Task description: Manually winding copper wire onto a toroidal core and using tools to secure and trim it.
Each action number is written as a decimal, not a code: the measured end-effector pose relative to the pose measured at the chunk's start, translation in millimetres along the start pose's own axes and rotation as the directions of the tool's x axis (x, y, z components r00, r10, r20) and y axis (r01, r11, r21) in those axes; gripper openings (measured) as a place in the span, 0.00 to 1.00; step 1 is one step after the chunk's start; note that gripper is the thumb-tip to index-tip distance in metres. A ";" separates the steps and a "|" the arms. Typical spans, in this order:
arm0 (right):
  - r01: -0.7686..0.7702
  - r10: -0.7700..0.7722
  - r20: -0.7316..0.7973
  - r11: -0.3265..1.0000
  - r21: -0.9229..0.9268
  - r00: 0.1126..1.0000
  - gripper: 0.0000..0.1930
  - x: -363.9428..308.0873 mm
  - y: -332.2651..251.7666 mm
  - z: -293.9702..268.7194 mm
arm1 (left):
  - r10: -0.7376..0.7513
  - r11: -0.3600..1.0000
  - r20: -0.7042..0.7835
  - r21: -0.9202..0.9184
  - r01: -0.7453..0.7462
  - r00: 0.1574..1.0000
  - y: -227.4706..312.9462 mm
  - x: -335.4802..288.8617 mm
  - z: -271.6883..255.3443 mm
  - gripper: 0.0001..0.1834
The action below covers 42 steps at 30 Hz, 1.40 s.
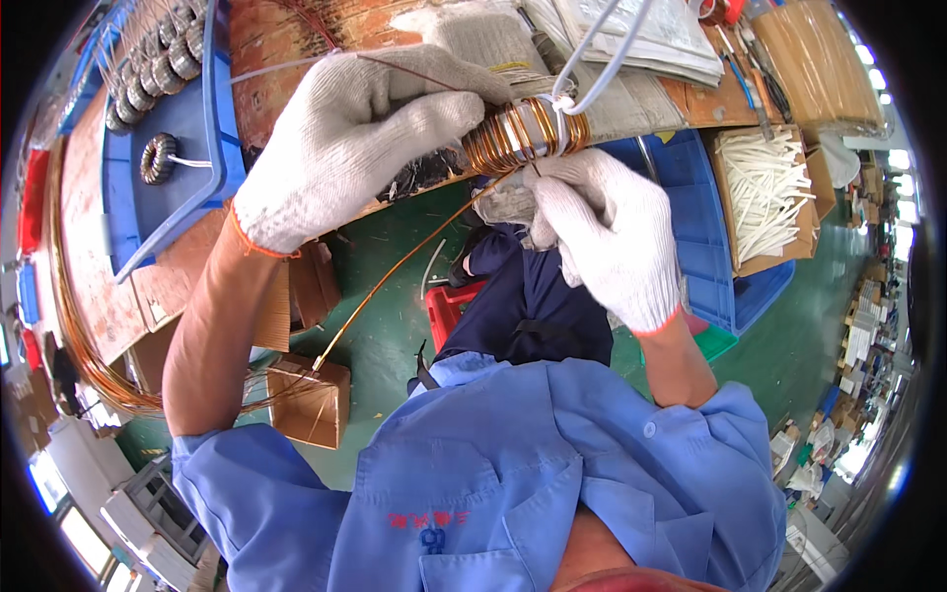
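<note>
A ring-shaped coil wound with copper wire sits at the workbench's front edge, between my two hands. My left hand, in a white knit glove, is closed at the coil's left side, with a thin dark reddish wire running in between its thumb and fingers. Just below the coil, my gloved right hand pinches a short piece of the copper wire. A longer copper wire slants from the coil down to the lower left. White sleeved leads rise from the coil's right end, tied together near it.
At left, a blue tray holds a finished-looking small coil, with several more coils behind. A cardboard box of white tubes stands at right on blue bins. Long copper wires loop at left beside a small open carton.
</note>
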State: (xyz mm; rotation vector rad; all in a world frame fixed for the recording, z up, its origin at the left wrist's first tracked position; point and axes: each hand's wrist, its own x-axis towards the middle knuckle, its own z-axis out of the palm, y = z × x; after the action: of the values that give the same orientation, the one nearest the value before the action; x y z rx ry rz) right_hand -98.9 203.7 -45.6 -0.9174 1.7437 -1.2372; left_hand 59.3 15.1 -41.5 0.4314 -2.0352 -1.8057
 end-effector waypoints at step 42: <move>0.767 -0.673 0.398 0.432 -0.474 0.624 0.11 150.2 -26.1 -74.2 | -0.046 0.946 -0.111 0.314 0.079 0.993 12.2 -10.7 34.5 0.36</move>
State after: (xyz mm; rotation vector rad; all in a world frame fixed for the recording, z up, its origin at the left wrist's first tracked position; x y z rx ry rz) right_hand -226.3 92.5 -33.9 -2.3041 1.6681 -1.0120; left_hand 52.6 51.8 -33.6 0.6728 -2.2679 -1.4551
